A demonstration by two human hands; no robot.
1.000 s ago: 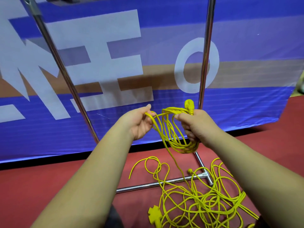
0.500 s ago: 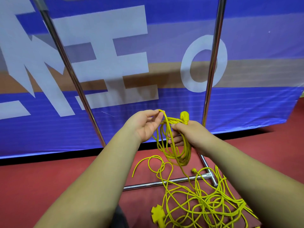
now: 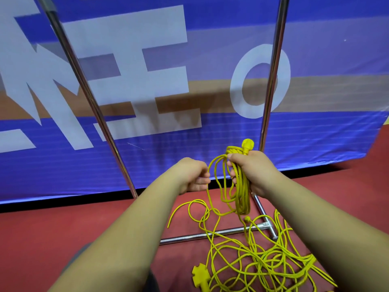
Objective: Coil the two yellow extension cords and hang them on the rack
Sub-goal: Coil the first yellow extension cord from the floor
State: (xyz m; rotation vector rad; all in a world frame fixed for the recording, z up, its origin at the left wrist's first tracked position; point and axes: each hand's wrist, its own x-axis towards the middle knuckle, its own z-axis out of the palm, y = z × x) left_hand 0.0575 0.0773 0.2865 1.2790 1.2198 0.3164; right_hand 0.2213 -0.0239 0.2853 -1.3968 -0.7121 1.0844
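At the rack's [image 3: 88, 91] slanting left upright we begin; just right of it, between the two uprights, we see the left hand [image 3: 192, 175], its grip curled in on a single strand of the yellow cord [image 3: 242, 192] where one loop bows out from the bundle. Further right, close against the rack's right upright, the right hand [image 3: 252, 171] has its grip clamped tight round the top of the gathered loops, which hang down in a long narrow hank toward the rack's base bar; a plug [image 3: 247, 144] sticks up above the fist. Below, we find loose cord [image 3: 263, 264] tangled on the red floor [image 3: 52, 239], sprawled over the base bar and its right foot, with a yellow socket block [image 3: 200, 275] lying in front of the bar. A blue banner [image 3: 315, 144] with large white letters hangs behind the rack.
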